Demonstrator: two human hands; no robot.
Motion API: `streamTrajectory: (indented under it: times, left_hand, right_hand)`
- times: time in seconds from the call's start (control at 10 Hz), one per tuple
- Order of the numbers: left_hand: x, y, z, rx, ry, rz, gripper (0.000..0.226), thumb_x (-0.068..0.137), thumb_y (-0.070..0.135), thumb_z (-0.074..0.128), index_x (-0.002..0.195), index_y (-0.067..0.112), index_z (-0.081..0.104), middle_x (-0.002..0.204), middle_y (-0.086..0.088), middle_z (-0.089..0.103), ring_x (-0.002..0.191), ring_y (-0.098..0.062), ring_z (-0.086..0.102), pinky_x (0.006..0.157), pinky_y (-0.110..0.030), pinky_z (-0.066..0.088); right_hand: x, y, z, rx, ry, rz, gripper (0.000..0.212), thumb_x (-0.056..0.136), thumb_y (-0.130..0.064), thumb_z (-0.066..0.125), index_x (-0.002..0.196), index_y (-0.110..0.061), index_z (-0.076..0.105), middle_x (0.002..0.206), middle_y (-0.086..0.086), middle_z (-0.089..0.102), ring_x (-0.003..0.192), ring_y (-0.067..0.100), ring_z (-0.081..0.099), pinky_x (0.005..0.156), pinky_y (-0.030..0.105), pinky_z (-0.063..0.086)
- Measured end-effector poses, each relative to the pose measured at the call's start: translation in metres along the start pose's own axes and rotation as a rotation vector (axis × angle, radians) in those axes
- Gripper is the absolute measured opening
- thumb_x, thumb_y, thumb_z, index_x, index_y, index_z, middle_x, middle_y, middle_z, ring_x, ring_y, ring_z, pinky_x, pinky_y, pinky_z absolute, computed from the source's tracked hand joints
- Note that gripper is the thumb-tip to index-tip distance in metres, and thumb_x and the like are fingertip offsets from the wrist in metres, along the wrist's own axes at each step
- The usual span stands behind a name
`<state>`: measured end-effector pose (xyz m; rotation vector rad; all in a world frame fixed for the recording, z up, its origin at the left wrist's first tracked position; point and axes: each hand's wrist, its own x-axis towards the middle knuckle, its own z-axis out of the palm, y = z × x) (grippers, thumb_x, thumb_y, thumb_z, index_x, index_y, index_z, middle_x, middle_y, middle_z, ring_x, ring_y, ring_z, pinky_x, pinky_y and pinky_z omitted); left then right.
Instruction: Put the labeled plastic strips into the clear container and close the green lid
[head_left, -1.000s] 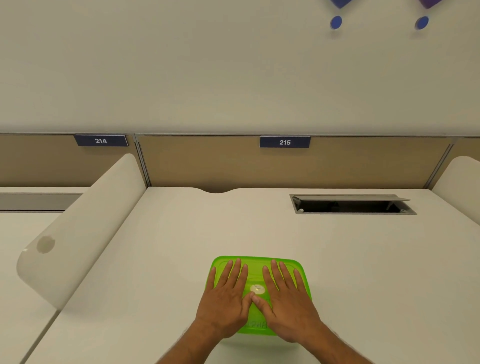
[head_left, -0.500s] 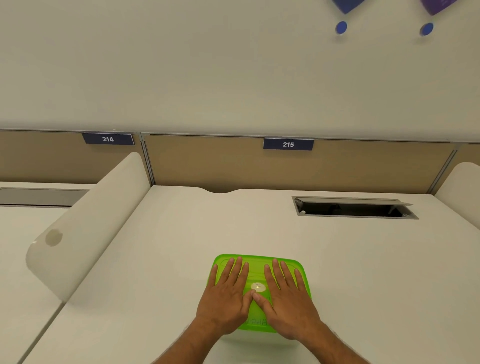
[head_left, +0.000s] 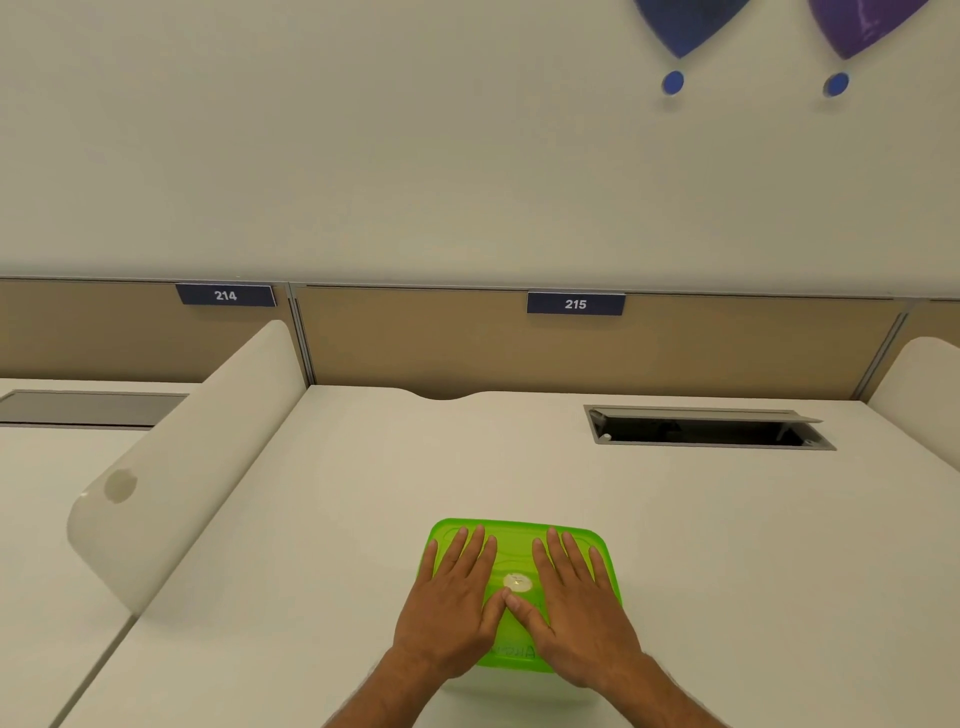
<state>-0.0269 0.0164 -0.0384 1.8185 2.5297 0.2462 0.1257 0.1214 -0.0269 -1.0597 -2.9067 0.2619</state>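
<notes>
A: Head view: both hands lie flat on the translucent green plastic lid (head_left: 514, 558), low on the plain white surface (head_left: 363, 493). Anything changed?

B: Hardly. Compared with a second ago the left hand (head_left: 451, 608) and right hand (head_left: 582, 613) keep the same spread, thumbs meeting below the small pale round vent (head_left: 518, 583). Each grip is open-palmed, clasping nothing, only pressing down.

A: So the lid is likely being sealed?

B: I judge so; this looks like the last step. The clear container sits under the lid, mostly hidden, and I cannot see the labeled strips.

A: Materials?

B: Glossy, rounded-corner lid with faint ripples; smooth matte surface.
</notes>
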Motion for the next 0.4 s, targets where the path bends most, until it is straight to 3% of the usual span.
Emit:
streamTrajectory:
  times: [0.3,0.4]
  left_hand:
    - [-0.001,0.007,-0.011,-0.063,0.051,-0.009,0.069,0.098,0.060,0.014,0.156,0.028,-0.004,0.160,0.016,-0.015,0.150,-0.010,-0.016,0.122,-0.036,-0.013]
    - [0.003,0.017,-0.021,-0.093,0.107,0.031,0.069,0.096,0.062,0.009,0.155,0.030,-0.005,0.158,0.018,-0.018,0.149,-0.008,-0.017,0.121,-0.035,-0.014]
  right_hand:
    - [-0.001,0.003,-0.012,0.204,0.005,0.023,0.083,0.091,-0.072,0.022,0.155,-0.024,0.003,0.164,-0.002,-0.005,0.149,0.011,-0.013,0.120,0.035,-0.012]
    - [0.000,0.003,-0.021,0.407,0.102,-0.006,0.072,0.093,-0.066,0.033,0.153,-0.030,0.015,0.164,-0.010,0.005,0.149,0.003,-0.004,0.122,0.029,-0.001]
